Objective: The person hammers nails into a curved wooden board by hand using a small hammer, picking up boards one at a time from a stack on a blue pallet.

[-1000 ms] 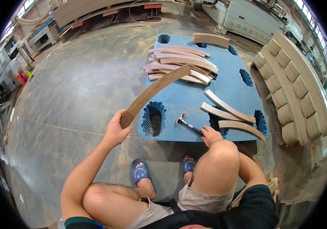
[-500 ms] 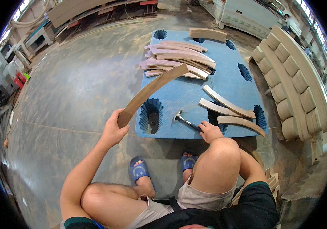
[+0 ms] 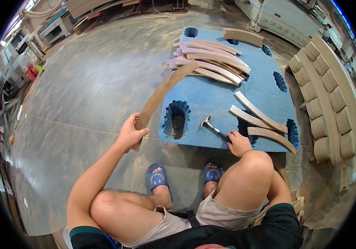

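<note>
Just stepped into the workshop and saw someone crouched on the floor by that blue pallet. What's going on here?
A person squats at the edge of a blue plastic pallet. Their left hand holds up a long curved wooden strip by its near end. Their right hand grips the handle of a hammer whose head rests on the pallet. More curved wooden pieces lie on it: a stack at the far side and three near the right hand.

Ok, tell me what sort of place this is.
Probably a furniture or woodworking workshop: curved wooden pieces stacked on a blue plastic pallet, a hammer in the right hand, bare concrete floor.
</note>
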`<act>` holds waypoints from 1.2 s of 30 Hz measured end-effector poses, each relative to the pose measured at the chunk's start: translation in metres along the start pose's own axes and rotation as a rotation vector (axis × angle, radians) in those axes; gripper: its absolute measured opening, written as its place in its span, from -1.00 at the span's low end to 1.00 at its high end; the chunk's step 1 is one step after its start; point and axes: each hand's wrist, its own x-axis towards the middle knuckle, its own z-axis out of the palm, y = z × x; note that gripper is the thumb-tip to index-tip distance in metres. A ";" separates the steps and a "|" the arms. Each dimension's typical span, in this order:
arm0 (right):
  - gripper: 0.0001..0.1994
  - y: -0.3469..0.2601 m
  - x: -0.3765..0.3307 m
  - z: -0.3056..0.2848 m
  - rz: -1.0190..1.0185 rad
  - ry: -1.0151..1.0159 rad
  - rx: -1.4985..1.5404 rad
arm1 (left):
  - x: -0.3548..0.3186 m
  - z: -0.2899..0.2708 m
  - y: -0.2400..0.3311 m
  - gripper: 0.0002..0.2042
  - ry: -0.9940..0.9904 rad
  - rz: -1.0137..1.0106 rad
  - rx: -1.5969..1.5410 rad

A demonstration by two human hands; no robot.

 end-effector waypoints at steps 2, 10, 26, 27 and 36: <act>-0.50 0.001 0.002 -0.001 0.008 -0.010 0.009 | 0.003 0.000 -0.010 -0.31 0.020 -0.011 -0.056; -0.51 0.003 -0.003 0.001 -0.012 0.062 0.047 | 0.013 -0.001 -0.038 -0.29 0.293 -0.095 -0.214; -0.49 0.010 0.000 0.010 -0.053 0.074 0.044 | 0.017 -0.029 -0.029 -0.31 0.540 -0.057 -0.484; -0.49 0.011 0.000 0.011 -0.052 0.076 0.040 | 0.016 -0.029 -0.029 -0.31 0.541 -0.055 -0.490; -0.50 0.005 -0.005 0.007 -0.038 0.036 0.031 | 0.023 -0.036 -0.035 -0.40 0.467 -0.022 -0.642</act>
